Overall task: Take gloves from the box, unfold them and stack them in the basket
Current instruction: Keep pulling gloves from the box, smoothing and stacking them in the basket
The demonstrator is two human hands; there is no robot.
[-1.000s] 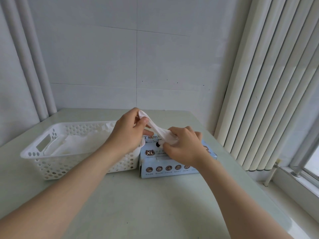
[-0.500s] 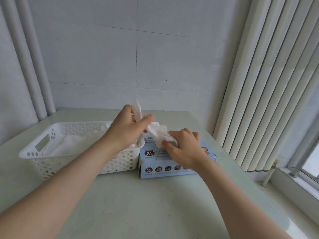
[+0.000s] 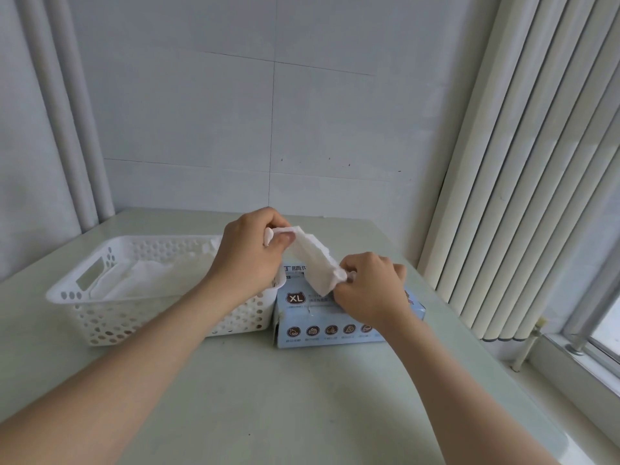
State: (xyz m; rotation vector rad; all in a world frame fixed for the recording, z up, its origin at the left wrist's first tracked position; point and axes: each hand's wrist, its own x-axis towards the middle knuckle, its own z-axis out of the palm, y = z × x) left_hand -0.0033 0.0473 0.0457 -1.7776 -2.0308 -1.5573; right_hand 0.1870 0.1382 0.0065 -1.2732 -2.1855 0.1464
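Observation:
A white glove [image 3: 313,260] is stretched between both hands above the blue glove box [image 3: 315,325], which is marked XL and lies on the table. My left hand [image 3: 248,256] pinches the glove's upper end over the right end of the white perforated basket [image 3: 94,307]. Its lower end is pinched by my right hand [image 3: 369,286] just over the box's top. Several white gloves [image 3: 147,275] lie flat inside the basket. The box's opening is hidden behind my right hand.
The pale green table [image 3: 302,397] meets a tiled wall at the back. Vertical blinds [image 3: 523,196] hang at the right, with a window sill [image 3: 583,360] below them. Two white pipes [image 3: 77,129] run down the left corner.
The glove was bunched between my hands half a second ago; now it is pulled out long and taut. My left hand rose slightly and my right hand shifted a little right.

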